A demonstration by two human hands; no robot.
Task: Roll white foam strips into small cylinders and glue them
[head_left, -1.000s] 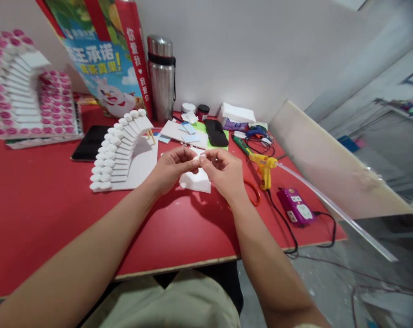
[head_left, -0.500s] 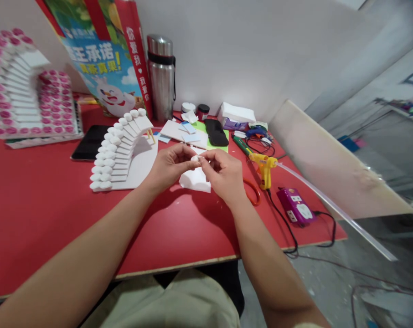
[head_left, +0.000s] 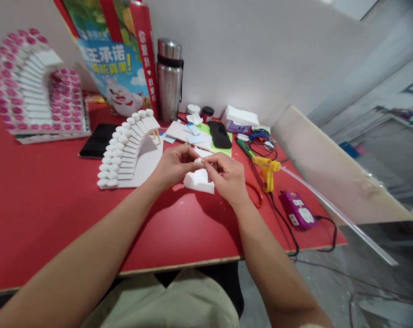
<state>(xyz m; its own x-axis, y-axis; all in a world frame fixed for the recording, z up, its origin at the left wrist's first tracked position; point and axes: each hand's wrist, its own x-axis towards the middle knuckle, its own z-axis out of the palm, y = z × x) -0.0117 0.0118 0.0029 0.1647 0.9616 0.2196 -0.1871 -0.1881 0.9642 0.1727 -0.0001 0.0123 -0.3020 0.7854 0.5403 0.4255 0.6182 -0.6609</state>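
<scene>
My left hand (head_left: 176,165) and my right hand (head_left: 227,175) meet above the red table (head_left: 49,200), fingertips pinched together on a small white piece (head_left: 198,160). Under the hands lies a white foam scrap (head_left: 198,181). To the left stands a white foam staircase model (head_left: 126,150) edged with white balls. A yellow glue gun (head_left: 267,168) stands to the right of my right hand, with a long clear glue stick (head_left: 336,214) pointing off the table.
A bigger staircase model with pink dots (head_left: 32,86) sits at the far left. A dark phone (head_left: 99,140), a steel flask (head_left: 169,79), a colourful bag (head_left: 114,59), a purple power strip (head_left: 298,213), an orange ring (head_left: 257,193) and small boxes and cables (head_left: 257,136) lie around.
Both hands stay pinched on the small white piece, fingers shifting slightly round it. The camera has turned a little, so everything sits slightly further right in view.
</scene>
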